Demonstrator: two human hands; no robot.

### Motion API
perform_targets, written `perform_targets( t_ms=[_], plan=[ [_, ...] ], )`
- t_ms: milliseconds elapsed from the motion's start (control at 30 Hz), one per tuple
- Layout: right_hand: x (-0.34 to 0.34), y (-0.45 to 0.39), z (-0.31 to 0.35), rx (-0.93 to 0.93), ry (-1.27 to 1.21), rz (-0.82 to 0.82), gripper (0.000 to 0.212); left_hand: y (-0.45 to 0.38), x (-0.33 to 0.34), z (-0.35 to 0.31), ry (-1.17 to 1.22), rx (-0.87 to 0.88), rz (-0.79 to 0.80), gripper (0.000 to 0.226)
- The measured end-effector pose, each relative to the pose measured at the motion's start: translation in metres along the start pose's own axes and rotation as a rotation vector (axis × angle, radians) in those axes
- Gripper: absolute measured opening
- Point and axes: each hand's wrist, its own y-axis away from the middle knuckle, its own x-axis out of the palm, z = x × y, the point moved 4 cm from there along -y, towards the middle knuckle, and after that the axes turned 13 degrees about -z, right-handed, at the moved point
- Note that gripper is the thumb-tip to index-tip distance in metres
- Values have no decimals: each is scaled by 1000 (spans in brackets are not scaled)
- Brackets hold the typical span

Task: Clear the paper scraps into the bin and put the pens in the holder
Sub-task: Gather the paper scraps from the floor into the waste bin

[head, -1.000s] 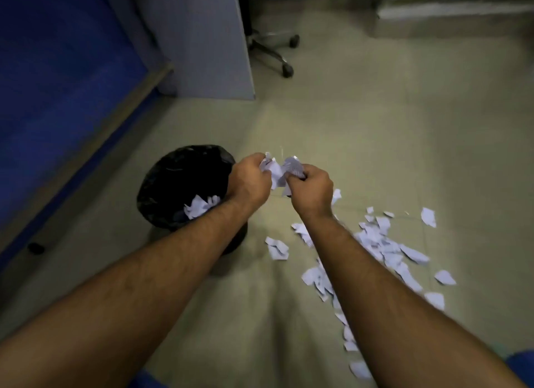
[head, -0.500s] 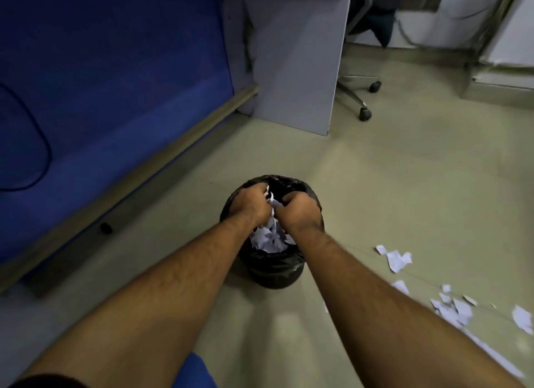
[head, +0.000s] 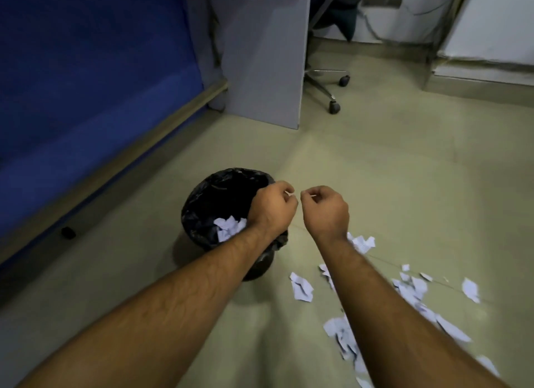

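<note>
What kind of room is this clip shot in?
Most likely an office: a wheeled office chair tucked at a grey desk panel, a blue partition along the left, and a lined bin on the floor.

A glossy, crinkled black plastic liner holds white paper scraps on the smooth, matt floor.

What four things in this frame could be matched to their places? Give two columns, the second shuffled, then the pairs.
Things:
1. bin
2. loose paper scraps
3. office chair
4. left hand

Places:
A. behind the grey panel, far end of the floor
B. over the bin's right rim
C. spread on the floor right of the bin
D. on the floor near the blue partition, black liner inside

Pairs: 1-D, 2-C, 3-A, 4-B
</note>
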Motion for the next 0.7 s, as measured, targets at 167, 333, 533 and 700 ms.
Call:
perform_targets(
  t_ms=[167,333,533,700],
  plan=[
    [-57,-8,-77,106,76,-9,19,59,71,-27,8,4,203,22],
    [-100,5,-182,235,212,43,20,136,144,-23,-42,57,476,24],
    [-118,40,-290,138,695,220,54,215,212,18,-272,173,786,48],
    [-110,58,-337,84,905,341,98,226,247,58,-727,465,844,94]
  ],
)
